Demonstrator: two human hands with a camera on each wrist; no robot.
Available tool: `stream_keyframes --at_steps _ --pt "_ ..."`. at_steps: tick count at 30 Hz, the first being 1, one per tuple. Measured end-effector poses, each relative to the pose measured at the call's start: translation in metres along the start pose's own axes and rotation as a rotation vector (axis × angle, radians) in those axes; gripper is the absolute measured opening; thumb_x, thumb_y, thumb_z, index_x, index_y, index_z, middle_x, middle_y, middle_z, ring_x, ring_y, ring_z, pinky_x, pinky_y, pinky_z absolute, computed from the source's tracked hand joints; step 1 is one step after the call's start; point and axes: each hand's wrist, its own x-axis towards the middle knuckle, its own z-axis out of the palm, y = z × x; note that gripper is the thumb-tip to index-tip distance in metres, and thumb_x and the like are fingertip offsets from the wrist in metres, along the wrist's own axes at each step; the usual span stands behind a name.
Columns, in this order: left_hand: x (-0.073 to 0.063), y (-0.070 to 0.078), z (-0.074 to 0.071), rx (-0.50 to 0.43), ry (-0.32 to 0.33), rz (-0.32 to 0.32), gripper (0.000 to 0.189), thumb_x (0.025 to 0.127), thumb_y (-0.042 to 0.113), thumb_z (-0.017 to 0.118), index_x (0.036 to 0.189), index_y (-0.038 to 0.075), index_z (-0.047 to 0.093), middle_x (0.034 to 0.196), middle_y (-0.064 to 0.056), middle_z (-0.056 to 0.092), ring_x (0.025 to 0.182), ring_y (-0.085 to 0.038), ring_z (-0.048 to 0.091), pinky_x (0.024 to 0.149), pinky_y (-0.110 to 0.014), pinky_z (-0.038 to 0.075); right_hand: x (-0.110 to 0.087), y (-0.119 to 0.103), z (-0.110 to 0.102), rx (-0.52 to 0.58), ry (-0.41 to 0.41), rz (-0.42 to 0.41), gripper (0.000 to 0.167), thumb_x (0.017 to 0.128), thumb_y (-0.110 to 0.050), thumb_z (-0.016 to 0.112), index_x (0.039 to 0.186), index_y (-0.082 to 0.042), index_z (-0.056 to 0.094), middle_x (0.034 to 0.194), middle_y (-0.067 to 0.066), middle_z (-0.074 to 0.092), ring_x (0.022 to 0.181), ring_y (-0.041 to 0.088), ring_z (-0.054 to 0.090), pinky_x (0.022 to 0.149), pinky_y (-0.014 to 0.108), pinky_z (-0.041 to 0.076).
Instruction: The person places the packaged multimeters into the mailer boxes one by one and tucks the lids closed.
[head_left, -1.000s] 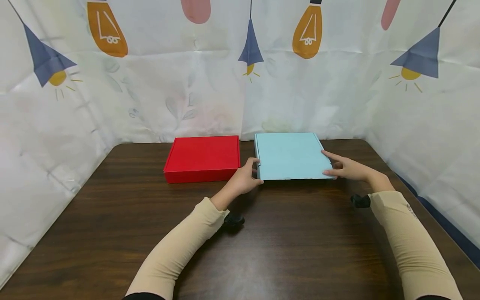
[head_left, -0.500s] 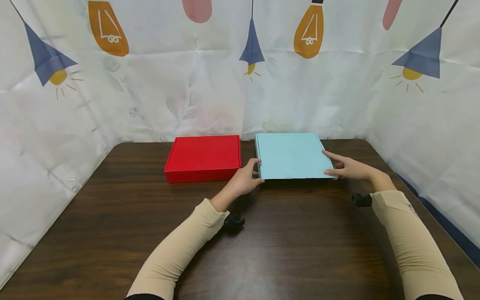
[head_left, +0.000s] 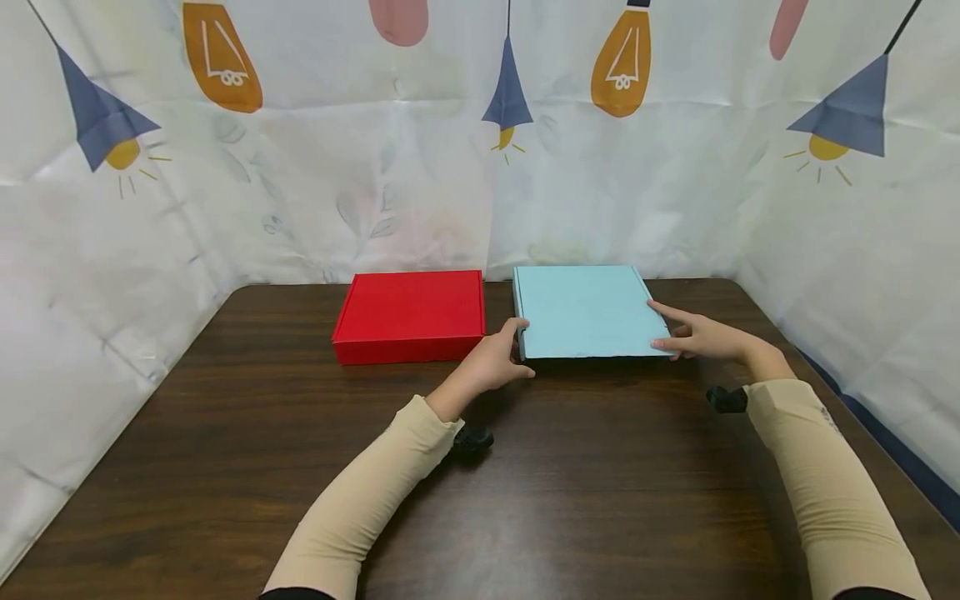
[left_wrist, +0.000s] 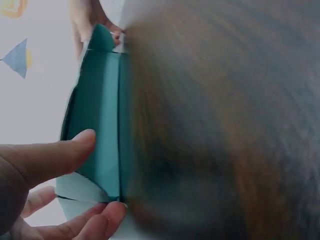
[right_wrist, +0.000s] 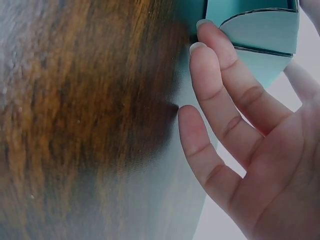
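Note:
The light blue cardboard box (head_left: 588, 308) sits at the back of the table, its front edge towards me. At its left front corner is my left hand (head_left: 487, 364); the index finger touches the side and the thumb sticks out in front, apart from the corner. The left wrist view shows the shaded front panel (left_wrist: 102, 120) under the lid edge and a curved side tab (left_wrist: 82, 187) close to the fingers. My right hand (head_left: 708, 340) rests on the right edge with index finger and thumb. Loosely straight fingers (right_wrist: 207, 75) reach the box's lower corner in the right wrist view.
A closed red cardboard box (head_left: 412, 307) stands left of the blue one, close to my left hand. The dark wooden table (head_left: 585, 467) stretches in front, and a printed white curtain (head_left: 420, 183) hangs behind. Dark wrist devices (head_left: 472, 439) sit under both wrists.
My left thumb has come away from the blue box's front corner, outward and slightly down. The right hand keeps its place, and the whole view has shifted slightly.

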Motion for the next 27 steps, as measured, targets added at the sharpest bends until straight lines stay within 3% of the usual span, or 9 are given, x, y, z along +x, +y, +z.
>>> stream_keyframes --at_steps 5,15,21,25,27 --pt "0.0032 -0.0005 0.0024 0.043 0.035 0.034 0.066 0.095 0.012 0.075 0.149 0.005 0.038 0.108 -0.018 0.068 0.08 -0.024 0.063 0.071 -0.033 0.051 -0.0006 0.0001 0.0003 0.007 0.002 0.003 0.085 0.105 -0.024 0.061 0.166 -0.015 0.002 0.133 0.029 0.057 0.099 0.028 0.069 0.09 0.046 0.053" --pt "0.0013 0.0008 0.0017 0.008 0.047 0.004 0.063 0.097 0.012 0.072 0.15 0.005 0.039 0.121 -0.02 0.069 0.091 -0.026 0.067 0.072 -0.033 0.053 -0.0017 -0.0011 0.0012 0.008 -0.007 -0.025 0.083 0.106 -0.024 0.059 0.166 -0.012 0.002 0.142 0.035 0.049 0.102 0.03 0.069 0.094 0.055 0.052" --pt "0.0021 -0.0024 -0.0005 -0.039 0.02 -0.018 0.069 0.095 0.016 0.075 0.153 0.009 0.037 0.125 -0.02 0.068 0.107 -0.03 0.068 0.083 -0.04 0.056 -0.0011 -0.0008 0.0022 0.024 0.014 -0.013 0.086 0.104 -0.021 0.062 0.166 -0.015 0.003 0.116 0.022 0.065 0.093 0.029 0.066 0.085 0.044 0.053" --pt "0.004 -0.0059 -0.0027 -0.073 0.014 -0.052 0.069 0.096 0.024 0.073 0.154 0.013 0.037 0.124 -0.017 0.068 0.108 -0.029 0.068 0.089 -0.044 0.056 -0.0008 -0.001 0.0038 0.04 0.027 -0.017 0.088 0.103 -0.02 0.065 0.166 -0.016 0.004 0.095 0.016 0.066 0.085 0.031 0.06 0.078 0.042 0.05" --pt "0.0047 -0.0065 -0.0032 -0.077 0.015 -0.052 0.068 0.098 0.024 0.072 0.155 0.013 0.037 0.122 -0.016 0.069 0.106 -0.029 0.068 0.089 -0.045 0.056 -0.0009 -0.0011 0.0049 0.03 0.04 -0.021 0.089 0.102 -0.019 0.066 0.166 -0.015 0.005 0.093 0.015 0.067 0.083 0.031 0.059 0.077 0.042 0.049"
